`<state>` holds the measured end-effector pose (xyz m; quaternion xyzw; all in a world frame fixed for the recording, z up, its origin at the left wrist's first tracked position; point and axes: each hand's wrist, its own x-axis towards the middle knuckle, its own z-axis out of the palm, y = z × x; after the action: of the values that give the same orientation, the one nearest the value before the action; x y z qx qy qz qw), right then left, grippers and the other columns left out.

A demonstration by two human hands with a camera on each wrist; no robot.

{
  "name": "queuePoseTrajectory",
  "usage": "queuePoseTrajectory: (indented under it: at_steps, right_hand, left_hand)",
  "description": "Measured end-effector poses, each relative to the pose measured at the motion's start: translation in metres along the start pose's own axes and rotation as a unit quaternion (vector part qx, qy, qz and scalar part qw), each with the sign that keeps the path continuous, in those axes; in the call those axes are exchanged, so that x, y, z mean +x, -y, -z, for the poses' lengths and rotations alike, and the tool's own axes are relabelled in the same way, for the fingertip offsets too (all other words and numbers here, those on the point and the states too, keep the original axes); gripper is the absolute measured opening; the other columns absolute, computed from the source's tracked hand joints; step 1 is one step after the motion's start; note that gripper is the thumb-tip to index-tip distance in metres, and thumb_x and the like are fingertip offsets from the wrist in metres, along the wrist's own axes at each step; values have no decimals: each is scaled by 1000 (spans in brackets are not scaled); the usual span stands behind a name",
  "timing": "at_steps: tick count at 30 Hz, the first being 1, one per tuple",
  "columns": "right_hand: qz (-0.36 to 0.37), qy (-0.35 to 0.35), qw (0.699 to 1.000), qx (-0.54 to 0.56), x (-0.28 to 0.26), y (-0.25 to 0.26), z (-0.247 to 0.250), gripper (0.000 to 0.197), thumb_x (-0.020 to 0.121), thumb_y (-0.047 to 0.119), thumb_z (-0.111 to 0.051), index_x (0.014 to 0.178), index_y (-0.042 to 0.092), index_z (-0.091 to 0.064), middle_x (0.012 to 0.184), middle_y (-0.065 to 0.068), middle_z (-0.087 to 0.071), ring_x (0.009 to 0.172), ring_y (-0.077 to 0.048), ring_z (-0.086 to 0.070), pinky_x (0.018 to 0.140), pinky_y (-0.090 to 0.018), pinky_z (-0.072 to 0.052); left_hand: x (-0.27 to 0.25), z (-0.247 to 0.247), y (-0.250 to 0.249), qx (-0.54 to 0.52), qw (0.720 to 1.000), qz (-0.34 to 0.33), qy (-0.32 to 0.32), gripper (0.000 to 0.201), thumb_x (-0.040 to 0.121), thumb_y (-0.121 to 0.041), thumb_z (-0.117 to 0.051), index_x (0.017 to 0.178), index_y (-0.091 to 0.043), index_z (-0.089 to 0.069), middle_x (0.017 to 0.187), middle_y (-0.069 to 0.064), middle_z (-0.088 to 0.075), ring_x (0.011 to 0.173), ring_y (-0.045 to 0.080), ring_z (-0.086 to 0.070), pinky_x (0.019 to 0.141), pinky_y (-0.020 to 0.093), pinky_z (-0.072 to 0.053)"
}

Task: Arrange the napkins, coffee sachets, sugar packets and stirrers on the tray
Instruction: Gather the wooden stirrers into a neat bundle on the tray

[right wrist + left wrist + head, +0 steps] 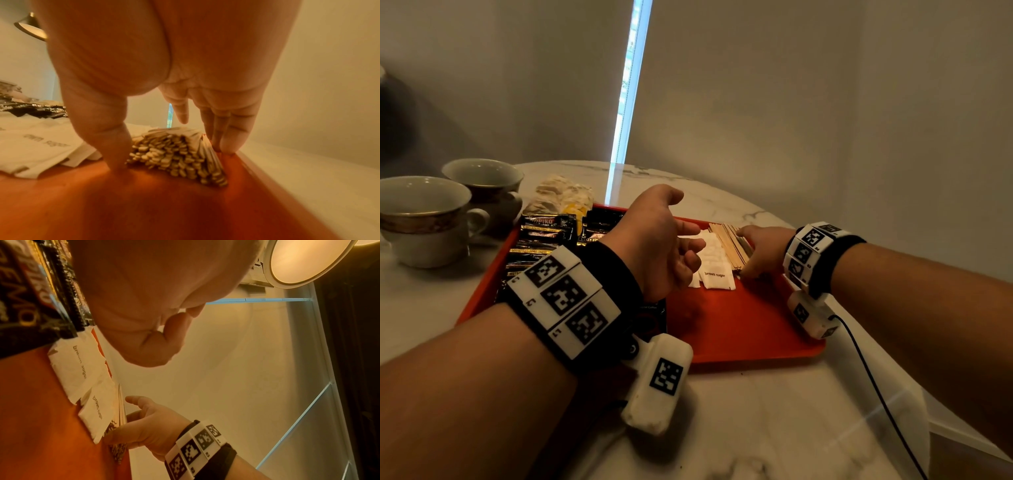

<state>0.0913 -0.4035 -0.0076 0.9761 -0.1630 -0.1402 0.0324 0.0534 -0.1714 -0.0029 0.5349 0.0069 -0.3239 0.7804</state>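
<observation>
An orange-red tray (739,325) lies on the marble table. Black coffee sachets (544,236) fill its left side. White brown sugar packets (717,275) lie in the middle. A pile of wooden stirrers (729,241) sits by the right rim. My right hand (760,253) straddles the stirrers (174,151): the thumb (115,146) presses on the left of the pile and the fingers (228,134) on the right. My left hand (688,246) hovers above the sugar packets (78,368), fingers loosely curled and holding nothing.
Two gold-rimmed cups (424,219) (486,185) stand left of the tray. A pale crumpled bundle (561,197) lies behind the tray's far left corner. A black cable (876,387) runs from the right wrist across the table. Walls close in behind.
</observation>
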Motion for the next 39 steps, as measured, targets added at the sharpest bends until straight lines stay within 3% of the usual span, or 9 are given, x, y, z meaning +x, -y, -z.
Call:
queuePoseTrajectory:
  at_steps: [7,12,16,21,25,32,35,37,39]
  right_hand:
    - [-5,6,1000,2,-3,-4,4,102,74,29,-82,156,33,-21,142,-4,-51,105,-20,-55,75,-30,-53]
    - [-6,-21,1000,-16,-4,-15,2,98,75,32,-83,155,28,-26,144,-3,-52,121,-23,-55,92,-34,-52]
    - [-19,-18,993,116,-12,-36,11,104,68,46,-86,153,36,-27,147,-3,-49,121,-25,-56,99,-42,-52]
    - [-91,19,977,190,-35,-78,8,48,89,29,-73,132,13,-57,115,-9,-66,97,-24,-68,85,-42,-60]
    - [-114,107,952,265,-56,-92,-17,32,94,33,-68,116,10,-62,102,-17,-74,85,-29,-73,71,-37,-60]
    - [-64,35,983,166,-52,-76,-36,13,93,29,-64,95,18,-70,82,-3,-73,65,-17,-70,55,-24,-52]
    - [-70,16,990,121,-50,-78,-32,17,93,32,-64,96,17,-71,83,-2,-72,70,-17,-69,63,-27,-54]
    - [-82,18,992,91,-46,-85,-30,25,96,34,-60,107,13,-70,97,-6,-73,87,-23,-70,81,-35,-57]
    - [-106,16,989,103,-40,-95,-30,26,97,33,-59,107,11,-69,97,-8,-73,85,-24,-72,79,-35,-59]
  left_hand:
    - [-1,-1,1,4,1000,6,2,61,96,-55,-37,125,-6,-56,88,10,-54,57,15,-44,37,20,-29]
    - [-3,-2,1,7,1000,13,8,61,96,-55,-36,124,-6,-56,87,10,-54,57,14,-44,36,21,-29]
    - [-4,-3,1,7,1000,14,9,61,96,-55,-35,123,-5,-57,89,10,-55,59,14,-43,35,21,-30]
    - [-8,-10,7,23,998,39,47,58,94,-50,-38,125,-4,-56,88,11,-54,61,15,-44,39,21,-33]
    - [-8,-17,19,78,984,94,126,52,90,-49,-40,116,-6,-55,89,12,-59,67,21,-54,56,27,-42]
    - [-9,-20,29,176,941,175,230,54,78,-46,-48,115,-6,-53,110,27,-66,100,46,-67,91,56,-46]
    - [-13,-23,32,227,909,219,271,60,71,-44,-52,117,-4,-52,124,34,-62,122,53,-55,107,63,-34]
    - [-10,-22,32,238,912,215,257,64,70,-42,-52,120,-2,-53,132,35,-57,127,51,-52,113,61,-32]
    - [-5,-19,33,241,920,201,235,75,71,-43,-52,133,-1,-51,137,33,-55,130,46,-52,115,58,-31]
